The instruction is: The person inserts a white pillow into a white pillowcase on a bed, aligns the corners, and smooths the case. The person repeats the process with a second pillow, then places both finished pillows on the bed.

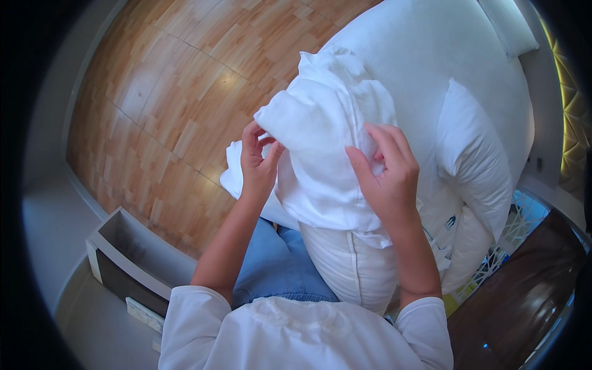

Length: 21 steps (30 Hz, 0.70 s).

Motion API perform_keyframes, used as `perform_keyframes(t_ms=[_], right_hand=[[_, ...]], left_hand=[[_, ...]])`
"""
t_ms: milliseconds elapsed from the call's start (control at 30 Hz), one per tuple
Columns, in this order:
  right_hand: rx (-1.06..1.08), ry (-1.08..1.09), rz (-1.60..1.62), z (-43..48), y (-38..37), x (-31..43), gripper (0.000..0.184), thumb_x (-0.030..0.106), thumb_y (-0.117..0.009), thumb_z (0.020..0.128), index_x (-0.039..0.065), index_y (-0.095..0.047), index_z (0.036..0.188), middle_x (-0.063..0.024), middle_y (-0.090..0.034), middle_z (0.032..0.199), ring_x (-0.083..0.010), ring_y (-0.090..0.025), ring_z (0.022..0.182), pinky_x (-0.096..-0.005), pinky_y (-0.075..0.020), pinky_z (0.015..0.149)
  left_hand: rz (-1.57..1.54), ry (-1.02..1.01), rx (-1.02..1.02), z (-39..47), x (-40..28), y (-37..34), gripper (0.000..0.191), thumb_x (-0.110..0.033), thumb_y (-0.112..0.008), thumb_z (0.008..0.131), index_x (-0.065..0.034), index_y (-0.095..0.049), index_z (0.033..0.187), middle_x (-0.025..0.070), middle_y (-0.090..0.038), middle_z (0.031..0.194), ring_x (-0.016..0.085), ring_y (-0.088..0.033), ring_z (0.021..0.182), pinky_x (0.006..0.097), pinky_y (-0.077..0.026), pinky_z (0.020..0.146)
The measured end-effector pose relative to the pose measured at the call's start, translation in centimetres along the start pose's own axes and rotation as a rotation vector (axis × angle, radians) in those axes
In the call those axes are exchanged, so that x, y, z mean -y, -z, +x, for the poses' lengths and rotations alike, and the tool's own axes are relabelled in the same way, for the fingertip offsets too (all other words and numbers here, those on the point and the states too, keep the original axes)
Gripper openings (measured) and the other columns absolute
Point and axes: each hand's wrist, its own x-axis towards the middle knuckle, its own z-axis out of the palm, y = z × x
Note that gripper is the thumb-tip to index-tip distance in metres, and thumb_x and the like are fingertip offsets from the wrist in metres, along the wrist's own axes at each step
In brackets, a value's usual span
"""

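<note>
A crumpled white cloth (319, 120) with a seam along it is spread over the near corner of the bed. At its left edge, my left hand (261, 155) has its curled fingertips on a raised corner, with the thumb at the border lower down. My right hand (391, 171) is over the cloth's right side, thumb and fingers apart, with no fabric visibly pinched between them. Some of its fingertips are hidden. Beneath the cloth, the rounded, piped edge of a white mattress (333, 263) shows beside my blue trousers (282, 263). Another white fabric end (234, 171) hangs left of my left wrist.
A white pillow (476, 152) leans on the bed (407, 60) at right, and another pillow (508, 27) lies farther back. A dark brown tabletop (518, 286) is at lower right, beside white latticework (527, 212). An open drawer-like box (138, 245) juts over the wood-look floor (185, 92).
</note>
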Motion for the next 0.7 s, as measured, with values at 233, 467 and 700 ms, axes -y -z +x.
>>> perform_keyframes(t_ms=[233, 467, 700], right_hand=[[0.142, -0.183, -0.087, 2.2, -2.0, -0.2, 0.016, 0.01, -0.072, 0.082, 0.003, -0.069, 0.096, -0.013, -0.066, 0.082, -0.0288, -0.065, 0.074, -0.0379, -0.0523, 0.066], [-0.015, -0.35, 0.751, 2.5, 0.2, 1.4, 0.009, -0.002, -0.064, 0.089, 0.0, -0.068, 0.096, -0.0013, -0.063, 0.082, -0.0053, -0.053, 0.07, -0.0207, -0.0424, 0.061], [0.211, -0.037, 0.542, 1.8, -0.8, 1.5, 0.008, -0.007, -0.064, 0.087, -0.003, -0.065, 0.094, -0.0038, -0.065, 0.087, -0.0082, -0.057, 0.074, -0.0214, -0.045, 0.065]], left_hand=[[-0.158, -0.03, 0.066, 1.3, -1.6, -2.3, 0.044, -0.005, -0.076, 0.084, -0.0091, -0.054, 0.122, 0.0059, -0.052, 0.132, 0.018, -0.056, 0.114, 0.0344, -0.045, 0.096], [-0.032, -0.034, 0.069, 0.7, -2.4, -4.1, 0.049, 0.004, -0.077, 0.08, -0.0046, -0.059, 0.126, 0.0038, -0.065, 0.111, 0.013, -0.061, 0.097, 0.028, -0.054, 0.079], [0.281, -0.153, 0.174, 0.1, -3.7, -6.1, 0.041, 0.009, -0.072, 0.078, -0.0073, -0.068, 0.116, 0.0084, -0.066, 0.099, 0.02, -0.066, 0.086, 0.0277, -0.056, 0.069]])
